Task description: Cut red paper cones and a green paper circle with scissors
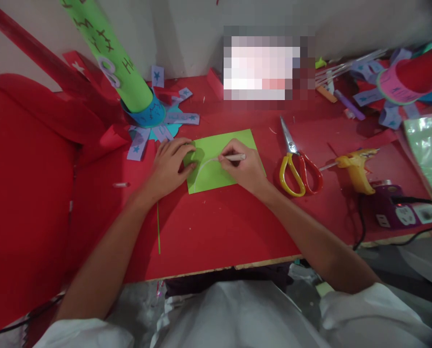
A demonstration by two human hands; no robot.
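A sheet of bright green paper [219,166] lies flat on the red tabletop, with a pale curved line drawn across its left half. My right hand [245,168] rests on the sheet, its fingers closed round a short pale pen [235,157] whose tip meets the end of that line. Spread over the sheet's left edge, my left hand [172,164] touches the paper with its fingertips and holds nothing.
Scissors [294,166] with yellow and red handles lie right of the sheet. Farther right are a yellow glue gun [357,166] and a purple power strip [393,208] with cords. A green paper tube [118,63] with lilac strips stands back left. A pink-banded red tube [400,82] is back right.
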